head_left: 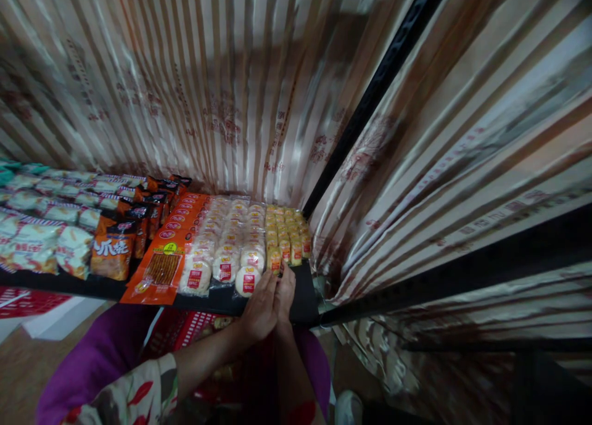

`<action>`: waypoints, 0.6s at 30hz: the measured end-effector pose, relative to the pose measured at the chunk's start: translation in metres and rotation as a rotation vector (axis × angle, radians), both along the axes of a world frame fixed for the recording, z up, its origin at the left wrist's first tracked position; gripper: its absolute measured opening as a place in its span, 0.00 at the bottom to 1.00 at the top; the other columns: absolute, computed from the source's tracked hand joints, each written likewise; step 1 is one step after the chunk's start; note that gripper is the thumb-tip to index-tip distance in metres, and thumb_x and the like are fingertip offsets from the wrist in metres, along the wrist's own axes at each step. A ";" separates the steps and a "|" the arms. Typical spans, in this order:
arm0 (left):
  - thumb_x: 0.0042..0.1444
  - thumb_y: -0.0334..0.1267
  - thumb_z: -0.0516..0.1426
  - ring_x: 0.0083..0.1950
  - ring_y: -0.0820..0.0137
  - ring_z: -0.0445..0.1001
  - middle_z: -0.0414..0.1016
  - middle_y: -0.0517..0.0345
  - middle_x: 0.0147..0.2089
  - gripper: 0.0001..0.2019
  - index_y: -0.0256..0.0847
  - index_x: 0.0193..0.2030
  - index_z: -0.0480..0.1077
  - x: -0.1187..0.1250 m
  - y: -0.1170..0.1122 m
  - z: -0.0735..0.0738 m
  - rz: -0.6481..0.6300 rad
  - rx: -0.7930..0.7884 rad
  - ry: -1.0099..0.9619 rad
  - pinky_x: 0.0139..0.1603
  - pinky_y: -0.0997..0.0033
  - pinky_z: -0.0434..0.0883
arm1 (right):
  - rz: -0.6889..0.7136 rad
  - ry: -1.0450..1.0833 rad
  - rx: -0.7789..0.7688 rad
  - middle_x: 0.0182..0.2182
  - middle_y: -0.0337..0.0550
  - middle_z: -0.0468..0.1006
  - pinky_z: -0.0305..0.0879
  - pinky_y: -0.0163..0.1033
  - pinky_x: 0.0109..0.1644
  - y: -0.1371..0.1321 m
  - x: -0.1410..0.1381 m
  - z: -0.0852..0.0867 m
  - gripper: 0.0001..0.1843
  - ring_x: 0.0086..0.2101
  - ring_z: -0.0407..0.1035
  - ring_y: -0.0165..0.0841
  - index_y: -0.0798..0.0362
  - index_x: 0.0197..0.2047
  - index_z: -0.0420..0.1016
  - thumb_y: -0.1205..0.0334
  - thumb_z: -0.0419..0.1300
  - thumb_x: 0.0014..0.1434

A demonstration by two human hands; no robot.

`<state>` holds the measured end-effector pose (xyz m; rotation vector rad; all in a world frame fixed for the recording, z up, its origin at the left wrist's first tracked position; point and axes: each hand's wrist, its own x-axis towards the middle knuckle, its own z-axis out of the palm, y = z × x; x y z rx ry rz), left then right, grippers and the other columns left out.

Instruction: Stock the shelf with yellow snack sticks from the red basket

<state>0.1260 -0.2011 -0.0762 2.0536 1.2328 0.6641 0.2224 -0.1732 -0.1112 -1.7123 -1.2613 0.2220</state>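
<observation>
My left hand (pixel 260 306) and my right hand (pixel 284 291) are close together at the front edge of a black shelf (pixel 303 289). Both have their fingers drawn in, and the fingertips meet just in front of the small yellow snack packets (pixel 274 258). Whatever lies between the fingers is hidden. Several rows of these yellow packets run back toward the curtain. Left of them lie clear-wrapped round white crackers (pixel 248 281) with red labels, the nearest beside my left hand. Beyond those, a flat orange bag of brown sticks (pixel 161 268) overhangs the shelf's front edge.
Orange-brown snack bags (pixel 113 249) and pale snack bags (pixel 74 250) fill the shelf's left part. A striped curtain (pixel 222 92) hangs behind, with a black post (pixel 370 104) at the shelf's right corner. Below the shelf is a red basket (pixel 173 335), near my purple-clad knees.
</observation>
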 end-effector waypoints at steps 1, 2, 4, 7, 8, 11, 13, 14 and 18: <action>0.62 0.35 0.44 0.71 0.60 0.49 0.53 0.42 0.69 0.24 0.33 0.65 0.57 0.000 0.000 0.002 -0.001 -0.005 0.005 0.70 0.52 0.53 | 0.001 0.019 0.000 0.49 0.55 0.71 0.63 0.48 0.54 -0.001 0.000 0.000 0.24 0.50 0.64 0.41 0.56 0.54 0.67 0.62 0.47 0.54; 0.62 0.35 0.44 0.71 0.59 0.49 0.53 0.41 0.69 0.24 0.31 0.64 0.57 0.000 0.000 0.004 0.001 -0.013 0.013 0.70 0.51 0.53 | 0.005 0.044 -0.001 0.49 0.54 0.70 0.64 0.47 0.53 -0.002 0.000 0.000 0.25 0.50 0.64 0.40 0.55 0.54 0.67 0.62 0.46 0.54; 0.62 0.35 0.44 0.71 0.58 0.49 0.53 0.39 0.69 0.25 0.29 0.64 0.57 0.001 0.000 0.010 0.003 -0.030 0.026 0.69 0.51 0.54 | 0.020 0.098 -0.003 0.49 0.54 0.68 0.67 0.44 0.50 -0.004 0.000 0.001 0.25 0.48 0.66 0.38 0.54 0.55 0.66 0.63 0.47 0.55; 0.61 0.32 0.44 0.69 0.61 0.54 0.58 0.44 0.67 0.25 0.35 0.65 0.58 0.005 0.000 0.024 0.016 -0.019 0.000 0.68 0.56 0.58 | 0.028 0.157 0.002 0.49 0.54 0.67 0.69 0.42 0.47 -0.008 -0.002 0.004 0.24 0.47 0.67 0.37 0.54 0.55 0.65 0.61 0.48 0.56; 0.60 0.31 0.44 0.69 0.62 0.56 0.60 0.45 0.66 0.25 0.37 0.65 0.59 0.006 0.000 0.030 0.018 -0.004 -0.020 0.67 0.59 0.59 | 0.021 0.167 0.004 0.49 0.53 0.67 0.69 0.42 0.47 -0.009 -0.003 0.005 0.23 0.46 0.67 0.37 0.54 0.54 0.65 0.61 0.48 0.56; 0.58 0.26 0.44 0.67 0.64 0.58 0.63 0.46 0.64 0.25 0.37 0.62 0.62 0.010 0.000 0.050 0.005 0.019 -0.059 0.66 0.64 0.61 | -0.004 0.167 0.006 0.46 0.52 0.69 0.69 0.43 0.46 -0.011 -0.003 0.007 0.21 0.46 0.68 0.38 0.54 0.51 0.67 0.60 0.49 0.55; 0.57 0.24 0.43 0.67 0.64 0.58 0.64 0.46 0.63 0.26 0.36 0.61 0.64 0.012 0.001 0.063 -0.007 -0.023 -0.055 0.66 0.65 0.61 | -0.012 0.155 0.004 0.44 0.52 0.71 0.68 0.44 0.47 -0.011 -0.001 0.007 0.19 0.45 0.68 0.38 0.54 0.49 0.67 0.61 0.49 0.54; 0.56 0.24 0.43 0.67 0.64 0.58 0.64 0.45 0.63 0.26 0.35 0.61 0.65 0.012 0.001 0.069 -0.004 -0.060 -0.050 0.66 0.65 0.61 | -0.010 0.143 0.004 0.43 0.51 0.71 0.68 0.44 0.48 -0.011 -0.001 0.006 0.18 0.45 0.68 0.38 0.54 0.48 0.68 0.61 0.49 0.54; 0.54 0.24 0.42 0.67 0.59 0.59 0.64 0.42 0.63 0.26 0.31 0.58 0.67 0.015 0.002 0.081 0.037 -0.184 -0.078 0.67 0.62 0.60 | 0.003 0.050 0.030 0.42 0.50 0.72 0.65 0.46 0.53 -0.012 0.001 0.005 0.15 0.45 0.67 0.38 0.53 0.45 0.68 0.62 0.49 0.54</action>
